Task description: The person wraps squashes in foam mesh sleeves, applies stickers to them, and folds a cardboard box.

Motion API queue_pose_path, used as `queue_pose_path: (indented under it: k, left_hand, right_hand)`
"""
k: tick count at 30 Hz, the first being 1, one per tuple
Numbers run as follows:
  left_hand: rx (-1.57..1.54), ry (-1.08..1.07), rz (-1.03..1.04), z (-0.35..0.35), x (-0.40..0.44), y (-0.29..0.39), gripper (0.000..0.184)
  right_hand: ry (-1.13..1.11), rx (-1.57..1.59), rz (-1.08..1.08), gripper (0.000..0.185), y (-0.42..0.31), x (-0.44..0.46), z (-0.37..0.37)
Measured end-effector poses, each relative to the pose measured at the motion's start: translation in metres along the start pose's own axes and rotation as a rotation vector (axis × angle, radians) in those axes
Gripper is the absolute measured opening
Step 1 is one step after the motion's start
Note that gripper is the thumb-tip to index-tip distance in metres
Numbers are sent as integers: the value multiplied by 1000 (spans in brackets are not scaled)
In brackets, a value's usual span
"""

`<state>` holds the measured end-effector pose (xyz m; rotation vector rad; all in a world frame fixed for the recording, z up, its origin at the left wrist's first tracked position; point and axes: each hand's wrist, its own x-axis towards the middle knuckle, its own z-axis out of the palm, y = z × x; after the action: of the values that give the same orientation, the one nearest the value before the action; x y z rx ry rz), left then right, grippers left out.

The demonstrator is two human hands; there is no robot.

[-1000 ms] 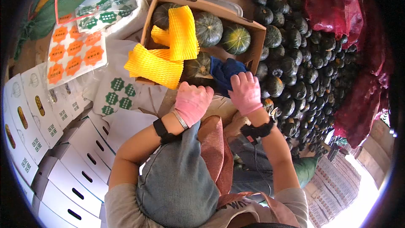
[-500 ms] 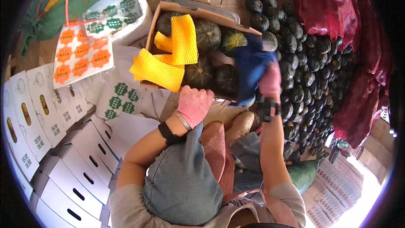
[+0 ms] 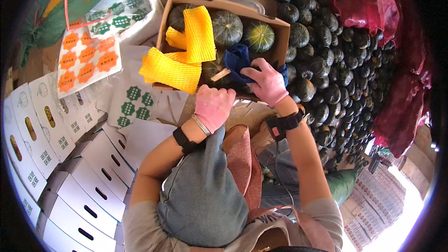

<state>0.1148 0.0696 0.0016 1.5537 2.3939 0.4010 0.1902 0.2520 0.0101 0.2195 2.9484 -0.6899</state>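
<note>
Now the right hand (image 3: 269, 83) holds blue cloth (image 3: 236, 59) further left.

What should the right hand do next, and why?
Probably give a short wipe with the blue cloth: the right hand holds it inside the box, among the dark squashes, while the left hand is at the box's near edge.

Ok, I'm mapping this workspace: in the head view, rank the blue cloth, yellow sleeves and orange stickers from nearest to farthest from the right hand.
1. Blue cloth: touching the right hand.
2. Yellow sleeves: left side of the box.
3. Orange stickers: left, outside the box.
</note>
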Motion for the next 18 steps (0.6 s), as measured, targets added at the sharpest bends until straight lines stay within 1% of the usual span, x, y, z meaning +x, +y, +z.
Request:
queue_pose_path:
  k: [3,4,5,6,7,8,9,10,11,13,14,16,17,18]
  left_hand:
    - [-361,-125,-50,-25,24,-15,17]
    - [-350,6,-29,-29,36,-20,19]
    - [-368,-9,30,-38,48,-22,17]
    - [-250,-105,70,-43,60,-19,19]
    - [-131,-201,114,-44,71,-13,23]
    - [-64,-266,172,-38,81,-8,28]
    - [6,-328,233,-30,92,-2,34]
    - [76,-389,295,-20,101,3,40]
    - [27,-431,362,-6,108,4,49]
    - [118,-535,376,-4,114,12,56]
    - [62,-497,425,-8,111,13,52]
    - [104,-471,337,-5,106,27,47]
    - [124,-458,292,-2,104,32,46]
    - [109,-401,282,0,103,29,42]
  right_hand:
    - [-71,35,-89,35,11,-10,-7]
    - [-55,12,-12,34,9,-14,-19]
    - [115,-48,-3,33,11,-17,-30]
    - [232,-56,122,32,5,-22,-55]
    - [341,-107,315,33,-2,-31,-78]
    - [466,-137,443,34,-9,-43,-98]
    - [584,-171,515,33,-14,-58,-115]
    - [707,-62,690,29,-21,-75,-124]
    - [904,377,698,25,-30,-87,-131]
    - [1130,739,755,24,-66,-93,-138]
    - [1140,719,745,25,-70,-100,-132]
    - [1183,648,757,25,-67,-113,-104]
    - [1082,429,811,24,-60,-117,-88]
    - [1089,547,829,25,-56,-113,-70]
